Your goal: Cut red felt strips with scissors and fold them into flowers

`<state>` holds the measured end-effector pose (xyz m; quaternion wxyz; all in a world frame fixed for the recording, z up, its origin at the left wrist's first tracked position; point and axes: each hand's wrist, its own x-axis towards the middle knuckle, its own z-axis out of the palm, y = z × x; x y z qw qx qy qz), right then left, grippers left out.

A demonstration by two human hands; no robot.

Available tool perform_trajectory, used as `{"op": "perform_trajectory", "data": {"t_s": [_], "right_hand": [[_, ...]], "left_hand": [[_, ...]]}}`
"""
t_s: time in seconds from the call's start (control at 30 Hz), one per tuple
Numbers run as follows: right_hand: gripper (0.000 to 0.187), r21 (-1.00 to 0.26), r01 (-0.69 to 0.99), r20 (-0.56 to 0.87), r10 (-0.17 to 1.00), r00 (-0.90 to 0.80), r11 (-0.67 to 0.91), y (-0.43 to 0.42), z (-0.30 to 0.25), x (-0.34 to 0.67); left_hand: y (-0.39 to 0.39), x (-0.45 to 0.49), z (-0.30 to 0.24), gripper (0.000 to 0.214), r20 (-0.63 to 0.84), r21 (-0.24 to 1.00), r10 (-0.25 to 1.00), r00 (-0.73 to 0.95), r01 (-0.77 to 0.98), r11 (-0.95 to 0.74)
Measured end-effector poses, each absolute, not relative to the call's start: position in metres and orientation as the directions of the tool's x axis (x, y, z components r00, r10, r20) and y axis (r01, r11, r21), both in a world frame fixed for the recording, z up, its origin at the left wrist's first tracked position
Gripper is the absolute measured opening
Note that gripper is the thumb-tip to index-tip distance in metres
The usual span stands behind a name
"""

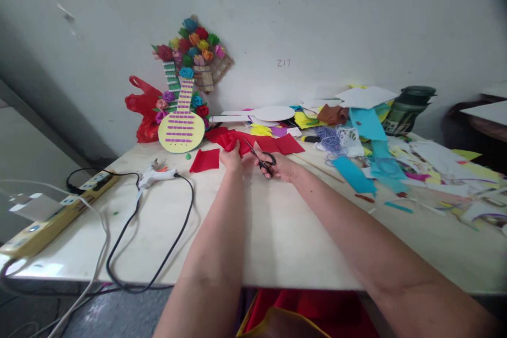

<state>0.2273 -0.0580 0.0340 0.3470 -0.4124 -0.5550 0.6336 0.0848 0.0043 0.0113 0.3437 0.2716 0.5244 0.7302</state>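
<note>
My left hand pinches a bunched piece of red crepe paper above the table. In my right hand is a pair of black-handled scissors, its blades pointing up and left toward the paper. Whether the blades touch the paper, I cannot tell. Flat red paper pieces lie just behind the scissors, and a separate red square rests to the left of my left hand.
A white glue gun with a black cord lies left, near a yellow power strip. Behind stands a yellow paper guitar with paper flowers. Paper scraps, yarn and a dark green bottle crowd the right. A thin stick lies nearby.
</note>
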Motion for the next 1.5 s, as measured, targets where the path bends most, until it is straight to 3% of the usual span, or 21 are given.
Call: {"op": "perform_trajectory", "data": {"t_s": [0.67,1.0,1.5], "right_hand": [[0.036,-0.992,-0.024,-0.111,0.931,-0.348,-0.128,-0.063,0.039,0.224],[0.044,-0.993,0.010,-0.112,0.909,-0.400,-0.118,-0.055,0.031,0.230],[0.044,-0.993,-0.011,-0.106,0.924,-0.368,-0.118,-0.054,0.028,0.226]], "left_hand": [[0.001,0.081,0.013,0.033,0.014,0.963,0.795,-0.606,-0.207,-0.175],[-0.007,0.090,0.018,0.027,0.021,0.904,0.853,-0.521,-0.355,-0.239],[-0.005,0.091,0.016,0.026,0.011,0.907,0.855,-0.518,-0.355,-0.227]]}}
